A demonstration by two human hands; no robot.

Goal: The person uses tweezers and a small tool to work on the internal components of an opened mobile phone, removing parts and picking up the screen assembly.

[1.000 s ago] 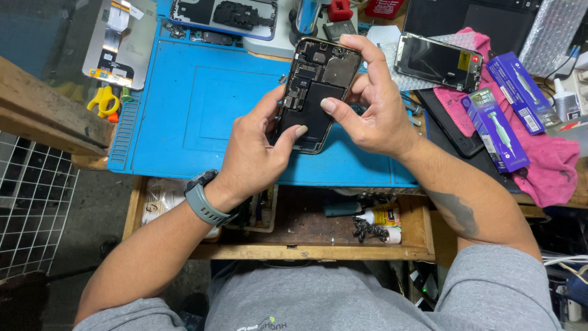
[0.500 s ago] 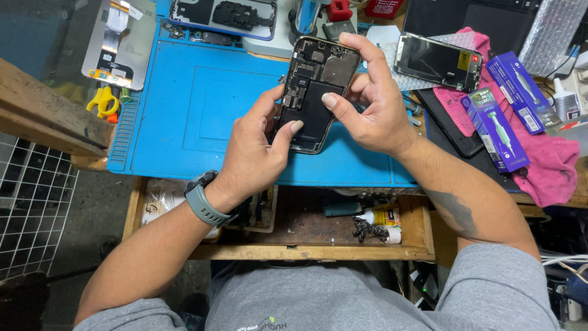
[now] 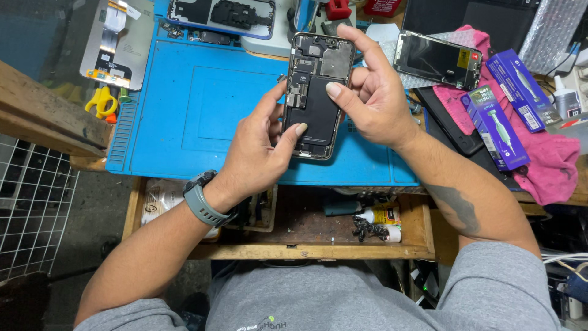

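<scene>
Left hand (image 3: pixel 257 153) and right hand (image 3: pixel 373 98) both grip the opened phone (image 3: pixel 317 92); blue mat (image 3: pixel 184 122) beneath.

Under the fingers (image 3: pixel 278 101) the wooden desk (image 3: pixel 37 116) carries a blue work mat (image 3: pixel 196 116), with yellow scissors (image 3: pixel 101 101) left of them and a pink cloth (image 3: pixel 545 159) bearing two purple boxes (image 3: pixel 496 125) to their right.

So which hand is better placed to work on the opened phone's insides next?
Probably the right hand: its thumb already rests on the opened phone interior, while the left hand grips the lower edge, steadying it.
</scene>
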